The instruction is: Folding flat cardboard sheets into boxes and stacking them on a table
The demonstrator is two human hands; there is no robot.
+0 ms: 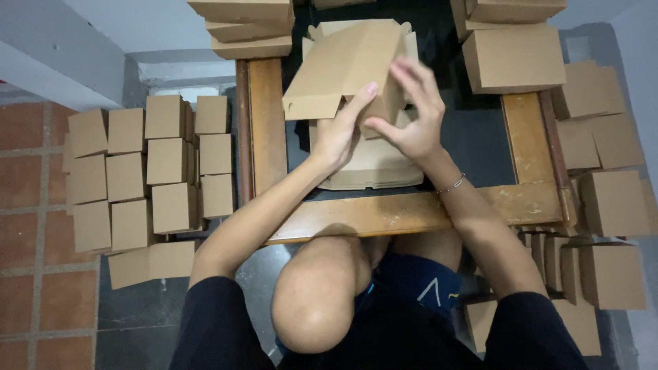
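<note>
A half-folded brown cardboard box (pixel 343 65) is held above a wooden-framed table (pixel 411 209) with a dark top. My left hand (pixel 339 130) grips its lower edge from below, thumb up against the panel. Fingers spread, my right hand (pixel 411 113) presses on the box's right flap. Under both hands lies a stack of flat cardboard blanks (pixel 373 168) on the table.
Several folded cardboard boxes (pixel 147 171) are stacked on the floor at the left. More boxes (pixel 603 205) stand at the right, and others (pixel 514 55) on the table's far side. My bare knee (pixel 319 294) sits below the table's near edge.
</note>
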